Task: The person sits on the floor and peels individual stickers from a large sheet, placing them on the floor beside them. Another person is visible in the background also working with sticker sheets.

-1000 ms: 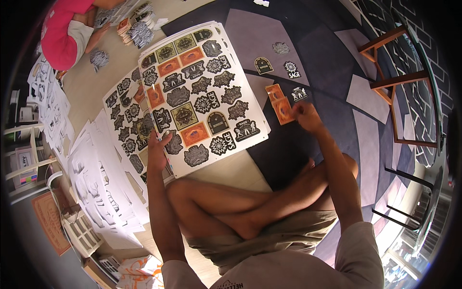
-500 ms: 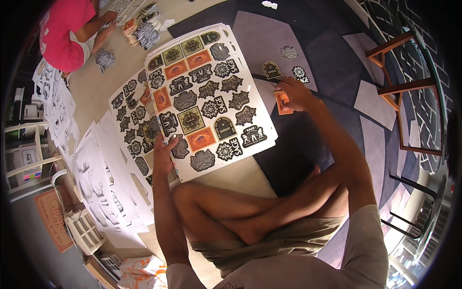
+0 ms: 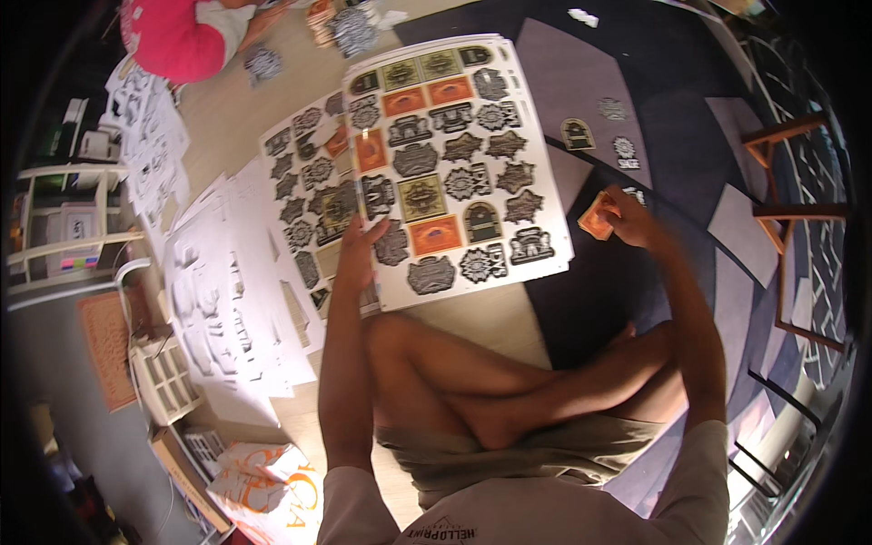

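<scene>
The left hand (image 3: 360,261) pinches a lettered sticker sheet (image 3: 441,162) by its edge, the right hand (image 3: 634,222) an orange sticker (image 3: 593,219).

The person's right hand (image 3: 633,221) pinches an orange rectangular printed card (image 3: 594,214) at a dark blue and mauve patterned carpet (image 3: 677,136) (whether it is lifted cannot be told), while the left hand (image 3: 361,247) lies at the left edge of a large white paper sheet of black, gold and orange designs (image 3: 398,291). Beyond the card lie a black arch-shaped sticker (image 3: 577,134) and a black-and-white starburst sticker (image 3: 625,150). A co-worker in a bright pink shirt (image 3: 182,38) is at upper left
</scene>
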Demonstrator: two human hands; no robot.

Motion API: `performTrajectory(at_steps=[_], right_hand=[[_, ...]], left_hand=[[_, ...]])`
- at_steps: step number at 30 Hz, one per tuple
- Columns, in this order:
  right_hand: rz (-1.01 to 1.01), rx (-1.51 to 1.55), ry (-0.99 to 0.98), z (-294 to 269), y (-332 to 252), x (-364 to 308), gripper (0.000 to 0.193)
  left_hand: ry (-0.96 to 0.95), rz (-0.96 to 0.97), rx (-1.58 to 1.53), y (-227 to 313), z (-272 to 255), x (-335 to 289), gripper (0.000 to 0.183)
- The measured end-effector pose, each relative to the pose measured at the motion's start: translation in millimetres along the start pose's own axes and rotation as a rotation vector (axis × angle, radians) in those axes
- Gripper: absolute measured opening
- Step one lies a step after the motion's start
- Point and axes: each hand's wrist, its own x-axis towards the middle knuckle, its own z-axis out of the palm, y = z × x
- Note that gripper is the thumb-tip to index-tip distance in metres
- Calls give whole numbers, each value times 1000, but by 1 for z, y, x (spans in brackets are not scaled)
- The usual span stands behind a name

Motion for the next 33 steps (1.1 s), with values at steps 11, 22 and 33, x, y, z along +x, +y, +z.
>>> performTrajectory(at_steps=[11, 22, 33], right_hand=[[600, 1191, 559, 47, -40, -23, 35], [501, 37, 519, 112, -109, -62, 63], [858, 1718, 164, 208, -197, -129, 48]], left_hand=[[-71, 112, 276, -4, -9, 3, 33], [-46, -102, -34, 9, 10, -18, 53], [-5, -184, -235, -2, 40, -70, 49]])
